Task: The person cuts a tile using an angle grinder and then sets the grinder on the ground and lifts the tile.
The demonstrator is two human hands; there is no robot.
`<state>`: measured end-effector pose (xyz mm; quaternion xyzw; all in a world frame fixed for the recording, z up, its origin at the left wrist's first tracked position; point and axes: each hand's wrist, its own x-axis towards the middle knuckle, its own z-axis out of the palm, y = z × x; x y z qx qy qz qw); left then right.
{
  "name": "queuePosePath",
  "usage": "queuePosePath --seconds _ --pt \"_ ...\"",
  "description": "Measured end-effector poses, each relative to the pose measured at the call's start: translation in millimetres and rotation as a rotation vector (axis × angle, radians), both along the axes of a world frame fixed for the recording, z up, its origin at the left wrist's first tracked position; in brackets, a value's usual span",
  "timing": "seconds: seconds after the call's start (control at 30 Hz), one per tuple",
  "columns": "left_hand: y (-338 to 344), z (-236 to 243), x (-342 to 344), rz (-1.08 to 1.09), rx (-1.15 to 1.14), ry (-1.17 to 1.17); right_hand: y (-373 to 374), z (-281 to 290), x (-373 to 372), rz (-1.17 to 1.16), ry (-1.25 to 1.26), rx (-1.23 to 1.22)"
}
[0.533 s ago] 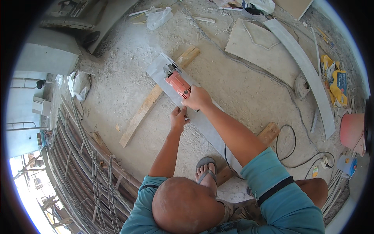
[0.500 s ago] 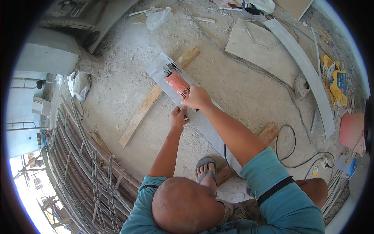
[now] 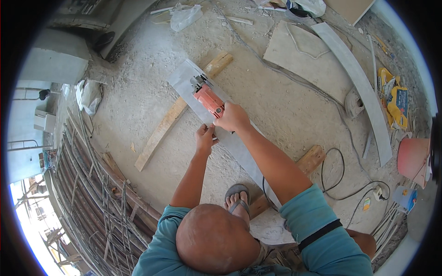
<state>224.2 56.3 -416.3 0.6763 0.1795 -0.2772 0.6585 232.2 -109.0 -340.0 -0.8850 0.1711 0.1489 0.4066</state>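
Observation:
My right hand [image 3: 233, 117] is wrapped round the rear body of a red angle grinder [image 3: 209, 100]. The tool's metal head rests over the far end of a long grey tile strip [image 3: 237, 146]; its disc is hard to make out. At the strip's left edge, just below the grinder, my left hand [image 3: 206, 137] is closed with thumb and finger pinching that edge. A timber batten [image 3: 161, 133] crosses under the far part of the strip, and a second wood block [image 3: 311, 158] lies under the near part, partly hidden by my right arm.
My sandalled foot [image 3: 238, 207] stands left of the strip. A black cord [image 3: 343, 177] loops at the right. Farther right are another long grey strip [image 3: 357, 87], a yellow bag [image 3: 397, 101] and a red bucket [image 3: 412, 156]. Stacked metal pipes [image 3: 99, 198] fill the lower left.
The view has shifted slightly. Both hands keep their hold, and the grinder stays at the far end of the strip, with hardly any visible movement along it.

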Motion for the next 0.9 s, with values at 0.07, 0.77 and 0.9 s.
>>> queuePosePath --seconds 0.07,0.77,0.9 --pt "0.3 0.9 -1.4 0.001 -0.001 0.001 0.1 3.4 -1.5 -0.016 0.042 0.020" --pt "2.0 2.5 -1.3 -0.038 0.027 0.033 -1.7 -0.2 -1.4 -0.004 0.046 0.052" --pt "-1.2 6.2 -1.9 -0.019 0.027 0.022 -4.1 0.7 -4.0 -0.006 0.049 0.045"
